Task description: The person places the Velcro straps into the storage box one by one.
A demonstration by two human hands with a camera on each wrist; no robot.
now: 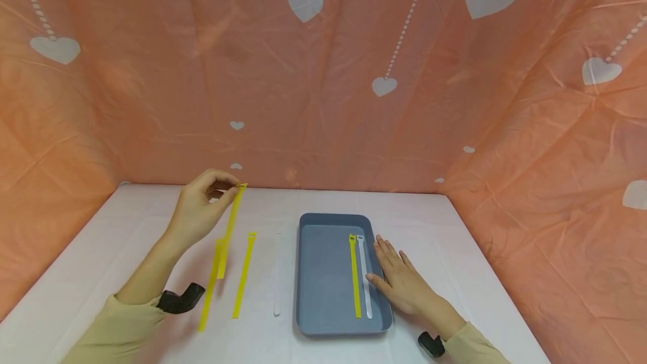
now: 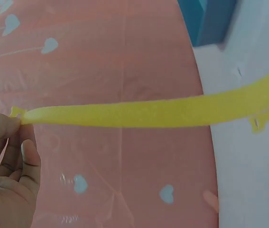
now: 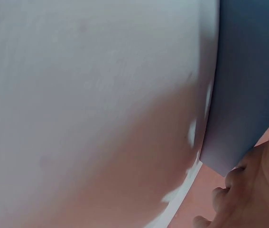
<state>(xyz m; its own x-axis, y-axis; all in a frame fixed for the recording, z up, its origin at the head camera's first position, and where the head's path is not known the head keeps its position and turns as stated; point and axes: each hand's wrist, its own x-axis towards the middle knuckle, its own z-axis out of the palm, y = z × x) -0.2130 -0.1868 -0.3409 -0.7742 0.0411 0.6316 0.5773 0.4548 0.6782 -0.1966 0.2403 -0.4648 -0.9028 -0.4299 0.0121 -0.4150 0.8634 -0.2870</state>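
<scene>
My left hand (image 1: 199, 206) pinches the slotted head of a yellow hook-and-loop cable tie (image 1: 231, 223) between thumb and fingers. The strap hangs down above the table and stretches across the left wrist view. Below it lie two more yellow cable ties, one (image 1: 206, 305) partly covered by the held strap, the other (image 1: 244, 277) farther right. A white cable tie (image 1: 277, 280) blends into the white tablecloth. Inside the grey-blue tray (image 1: 326, 280) a yellow tie (image 1: 355, 280) and a white tie (image 1: 365, 280) lie side by side. With fingers extended, my right hand (image 1: 401, 282) rests on the tray's right rim.
The white table (image 1: 424, 229) backs onto an orange curtain (image 1: 273, 100) printed with pale hearts, which also hangs at both sides. A black wrist camera (image 1: 181, 299) sits on the left wrist, another (image 1: 431, 345) on the right.
</scene>
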